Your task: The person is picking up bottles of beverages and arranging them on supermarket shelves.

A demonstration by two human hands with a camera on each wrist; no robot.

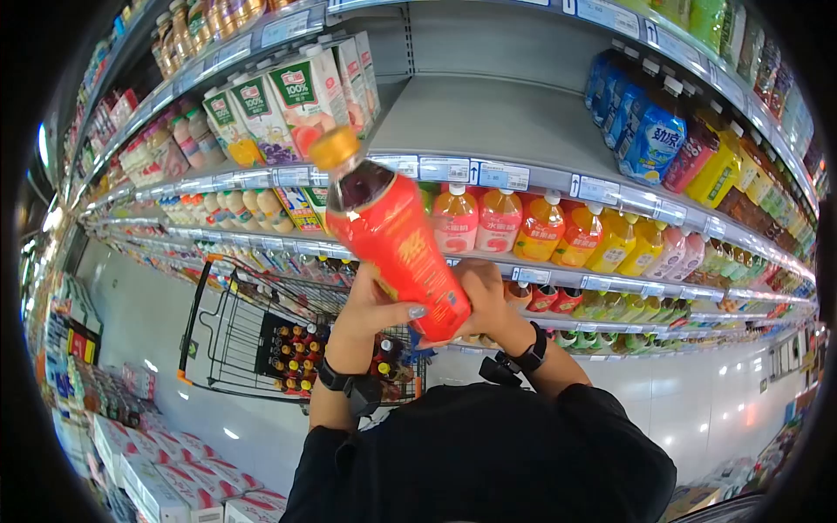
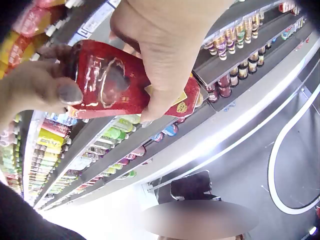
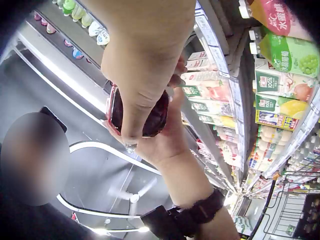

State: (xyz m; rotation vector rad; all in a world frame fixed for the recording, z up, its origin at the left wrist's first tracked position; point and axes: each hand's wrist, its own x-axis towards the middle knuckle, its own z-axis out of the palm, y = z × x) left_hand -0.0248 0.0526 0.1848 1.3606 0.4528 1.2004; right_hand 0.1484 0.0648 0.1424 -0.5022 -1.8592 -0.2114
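Note:
A large plastic bottle [image 1: 403, 248] with a red label, gold cap and dark drink is held tilted before the shelves, its cap toward the upper left. My left hand [image 1: 375, 303] grips its side, with the thumb across the label. The right hand [image 1: 485, 292] holds it near the base, at the opposite side. In the left wrist view, the red label [image 2: 112, 82] shows between the two hands. The right wrist view shows the dark base [image 3: 159, 119] of the bottle, with my right thumb lying over it.
Shelves [image 1: 497, 100] of bottled drinks and juice cartons [image 1: 301, 100] stand ahead. A shopping cart [image 1: 231, 340] at lower left holds several dark bottles [image 1: 301, 356] with red labels and yellow caps. Stacked boxes [image 1: 166, 466] lie on the floor at lower left.

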